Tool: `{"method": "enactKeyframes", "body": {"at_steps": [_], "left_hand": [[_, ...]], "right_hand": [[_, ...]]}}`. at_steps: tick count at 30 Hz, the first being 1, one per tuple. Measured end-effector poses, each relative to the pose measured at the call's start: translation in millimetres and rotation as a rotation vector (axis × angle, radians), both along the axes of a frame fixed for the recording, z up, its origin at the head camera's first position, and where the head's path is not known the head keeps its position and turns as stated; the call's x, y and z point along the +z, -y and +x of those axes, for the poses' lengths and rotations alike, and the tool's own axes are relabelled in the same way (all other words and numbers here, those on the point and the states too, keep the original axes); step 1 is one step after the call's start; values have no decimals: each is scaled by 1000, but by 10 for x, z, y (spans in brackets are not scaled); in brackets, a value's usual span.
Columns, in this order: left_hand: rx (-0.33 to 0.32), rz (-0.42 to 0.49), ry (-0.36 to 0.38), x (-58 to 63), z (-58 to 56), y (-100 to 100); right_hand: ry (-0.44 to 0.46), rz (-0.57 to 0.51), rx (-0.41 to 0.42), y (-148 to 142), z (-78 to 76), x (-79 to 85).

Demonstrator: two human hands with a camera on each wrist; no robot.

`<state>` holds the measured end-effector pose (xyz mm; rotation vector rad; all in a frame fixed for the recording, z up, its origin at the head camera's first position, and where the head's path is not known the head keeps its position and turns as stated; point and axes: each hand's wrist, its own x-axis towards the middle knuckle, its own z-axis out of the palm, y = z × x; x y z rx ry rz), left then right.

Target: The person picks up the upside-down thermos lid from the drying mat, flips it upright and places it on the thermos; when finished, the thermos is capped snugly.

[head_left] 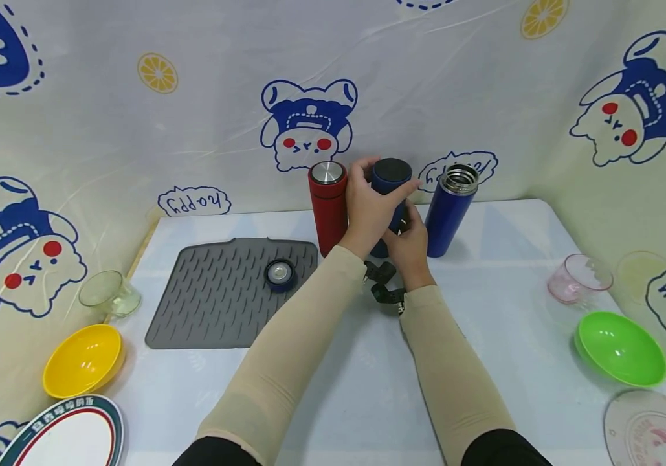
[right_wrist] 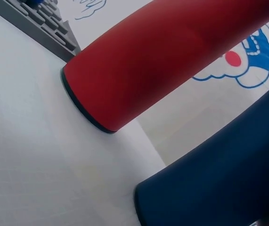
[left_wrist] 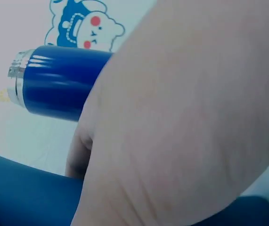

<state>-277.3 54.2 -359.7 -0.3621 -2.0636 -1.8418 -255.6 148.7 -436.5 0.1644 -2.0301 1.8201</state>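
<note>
A dark blue thermos (right_wrist: 209,179) with a black lid (head_left: 391,169) stands upright on the table between both hands. My left hand (head_left: 376,207) grips its upper part from the left, thumb across the front just below the lid. Lower down, my right hand (head_left: 411,246) holds the body from the right side. Close on the left is a red thermos (head_left: 329,210) with a steel-topped lid. A bright blue thermos (head_left: 451,213) stands to the right, its steel neck bare. In the left wrist view, the back of the hand hides much of the dark thermos.
A round dark cap (head_left: 280,275) lies on the grey ridged mat (head_left: 210,298). At the left are a glass cup (head_left: 110,293), a yellow bowl (head_left: 84,360) and a plate (head_left: 70,440). A pink cup (head_left: 578,279), a green bowl (head_left: 621,349) and another plate (head_left: 653,427) sit right.
</note>
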Motion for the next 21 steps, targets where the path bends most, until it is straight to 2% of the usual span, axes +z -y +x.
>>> {"method": "enactKeyframes", "body": {"at_steps": [6, 8, 12, 15, 18, 21], "left_hand": [[-139, 12, 36, -29, 28, 87], [-129, -27, 48, -29, 40, 72], [-27, -102, 39, -5, 59, 2], [21, -86, 9, 22, 59, -32], [32, -53, -6, 44, 58, -19], [-16, -66, -1, 38, 44, 11]], "right_hand": [[-43, 33, -45, -2, -68, -104], [-47, 58, -56, -17, -68, -117], [-52, 55, -46, -31, -64, -133], [-47, 12, -20, -28, -65, -138], [-36, 15, -8, -19, -70, -128], [-45, 60, -48, -20, -69, -120]]}}
